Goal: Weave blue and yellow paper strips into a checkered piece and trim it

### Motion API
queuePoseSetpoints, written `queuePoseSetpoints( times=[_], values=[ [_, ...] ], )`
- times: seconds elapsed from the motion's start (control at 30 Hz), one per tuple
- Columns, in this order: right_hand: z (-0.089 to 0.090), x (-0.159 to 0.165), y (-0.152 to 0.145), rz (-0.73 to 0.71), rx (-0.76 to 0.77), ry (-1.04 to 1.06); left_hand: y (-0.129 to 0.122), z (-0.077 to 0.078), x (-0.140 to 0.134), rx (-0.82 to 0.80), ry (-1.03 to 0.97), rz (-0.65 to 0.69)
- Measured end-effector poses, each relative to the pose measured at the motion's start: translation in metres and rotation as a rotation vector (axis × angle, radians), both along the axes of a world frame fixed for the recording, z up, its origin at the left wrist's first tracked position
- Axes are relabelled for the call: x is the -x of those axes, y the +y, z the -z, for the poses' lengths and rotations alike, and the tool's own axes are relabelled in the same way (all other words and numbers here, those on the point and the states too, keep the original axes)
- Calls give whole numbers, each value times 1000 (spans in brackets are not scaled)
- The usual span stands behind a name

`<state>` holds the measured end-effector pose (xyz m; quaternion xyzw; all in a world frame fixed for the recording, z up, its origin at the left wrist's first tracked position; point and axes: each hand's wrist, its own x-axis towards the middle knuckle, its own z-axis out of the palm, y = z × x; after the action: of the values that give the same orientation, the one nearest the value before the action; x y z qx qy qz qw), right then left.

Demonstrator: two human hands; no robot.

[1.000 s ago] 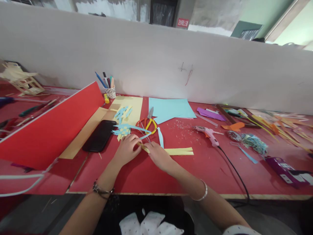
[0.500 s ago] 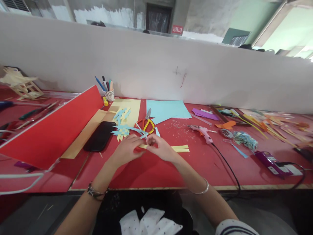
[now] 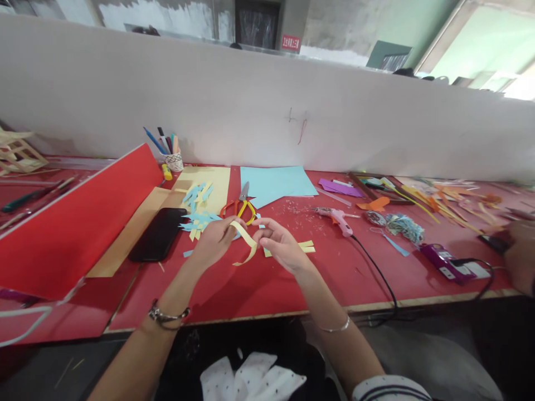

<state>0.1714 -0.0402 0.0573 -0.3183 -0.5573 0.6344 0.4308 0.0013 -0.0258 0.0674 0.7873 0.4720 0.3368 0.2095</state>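
A pale yellow paper strip (image 3: 249,239) hangs in a curl from my left hand (image 3: 215,242), pinched at its upper end. Close by on the right is my right hand (image 3: 281,245), its fingers curved and apart beside the curl; whether a fingertip touches the strip I cannot tell. More yellow strips (image 3: 308,247) lie on the red table (image 3: 334,284), partly behind that hand. Beyond both hands rest scissors (image 3: 242,207) with red and yellow handles. Woven blue and yellow paper pieces (image 3: 199,220) sit just past my left hand.
A black phone (image 3: 157,234) and a slanted red board (image 3: 83,223) are at left. Blue paper (image 3: 276,184) lies at the back. To the right are a pink glue gun (image 3: 336,219) with its cord and a purple power strip (image 3: 447,262). Another person's hand (image 3: 520,253) shows at far right.
The yellow strip, earlier mostly hidden between my hands, now hangs curled from my left hand. My right hand has opened somewhat. The view has shifted slightly right.
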Motion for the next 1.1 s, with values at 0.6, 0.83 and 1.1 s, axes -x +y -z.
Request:
queuePoseSetpoints(
  times=[0.6, 0.83, 1.1],
  values=[
    [-37, -26, -3, -38, -532, -769, -10, -17, -9, -143, -14, 99],
    [-66, -18, 15, -264, -738, -1034, -10, -38, -12, -6, -13, 204],
    [-50, -23, 38, -126, -618, -811, -7, -31, 4, 73, -109, 86]
  ],
)
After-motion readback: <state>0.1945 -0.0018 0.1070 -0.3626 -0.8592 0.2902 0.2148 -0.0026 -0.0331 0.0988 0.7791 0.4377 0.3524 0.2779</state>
